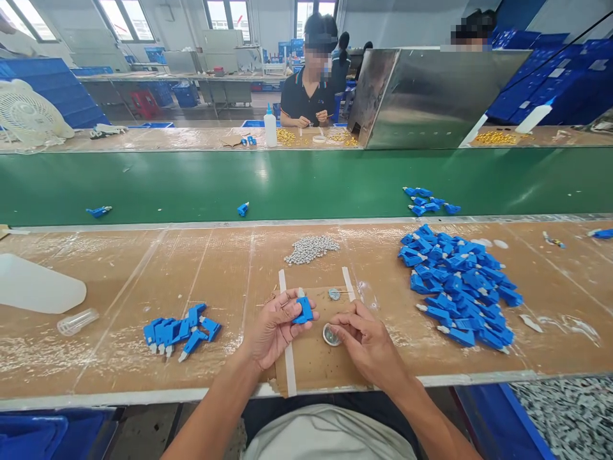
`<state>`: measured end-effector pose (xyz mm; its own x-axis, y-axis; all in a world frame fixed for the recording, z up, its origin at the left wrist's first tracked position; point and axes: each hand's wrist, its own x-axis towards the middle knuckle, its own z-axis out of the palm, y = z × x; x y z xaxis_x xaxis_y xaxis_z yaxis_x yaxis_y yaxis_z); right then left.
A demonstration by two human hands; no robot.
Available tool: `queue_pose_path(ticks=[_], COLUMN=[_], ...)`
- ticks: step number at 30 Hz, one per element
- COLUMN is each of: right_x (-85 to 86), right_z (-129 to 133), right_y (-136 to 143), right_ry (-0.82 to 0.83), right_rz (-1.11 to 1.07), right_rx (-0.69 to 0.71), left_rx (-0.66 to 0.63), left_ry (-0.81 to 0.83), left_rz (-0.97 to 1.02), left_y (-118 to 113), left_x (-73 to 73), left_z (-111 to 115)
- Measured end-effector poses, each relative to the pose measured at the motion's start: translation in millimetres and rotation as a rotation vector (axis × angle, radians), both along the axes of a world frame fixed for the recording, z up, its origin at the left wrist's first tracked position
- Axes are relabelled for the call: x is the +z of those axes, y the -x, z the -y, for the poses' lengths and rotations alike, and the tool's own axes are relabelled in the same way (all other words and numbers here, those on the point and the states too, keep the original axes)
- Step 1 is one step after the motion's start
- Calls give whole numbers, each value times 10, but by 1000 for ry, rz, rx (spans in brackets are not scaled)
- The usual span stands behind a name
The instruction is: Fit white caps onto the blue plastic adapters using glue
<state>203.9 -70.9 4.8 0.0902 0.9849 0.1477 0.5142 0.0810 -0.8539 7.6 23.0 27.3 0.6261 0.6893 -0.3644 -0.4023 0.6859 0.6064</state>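
The left hand (pixel 274 324) pinches one blue part (pixel 303 310); the right hand (pixel 364 337), grip unclear, works at a dish (pixel 329 335). Small left cluster (pixel 170 331), large right heap (pixel 476 279): which is finished doesn't show.

I've got a brown bench (pixel 230 255) on feed: big blue heap (pixel 454 281) right, smaller blue cluster (pixel 182 329) left, grey bits (pixel 311 249) far middle. Near middle, card (pixel 311 370) with two tape strips (pixel 289 358), round dish (pixel 331 335) on it. White container (pixel 38 284) at left edge, clear cup (pixel 76 322) just nearer. White scrap (pixel 530 323) just right of the heap. Green belt (pixel 191 185) beyond carries blue pieces (pixel 424 208), mostly right.
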Motion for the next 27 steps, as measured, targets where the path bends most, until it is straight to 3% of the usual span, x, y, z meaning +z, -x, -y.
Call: queue_pose_path(ticks=[6, 10, 14, 19, 27], right_x=[65, 124, 314, 551, 540], right_z=[59, 31, 35, 87, 108], right_y=[-75, -174, -215, -97, 23], right_ry=[38, 79, 42, -120, -196], right_rz=[-16, -247, -438, -314, -116], right_rx=[-29, -115, -178, -235, -172], left_rx=[-56, -97, -152, -205, -250], left_ry=[42, 35, -3, -5, -21], left_rz=[39, 22, -11, 13, 31], left_y=[-30, -75, -127, -181, -209], left_x=[-47, -55, -29, 19, 61], left_z=[57, 127, 193, 242, 285])
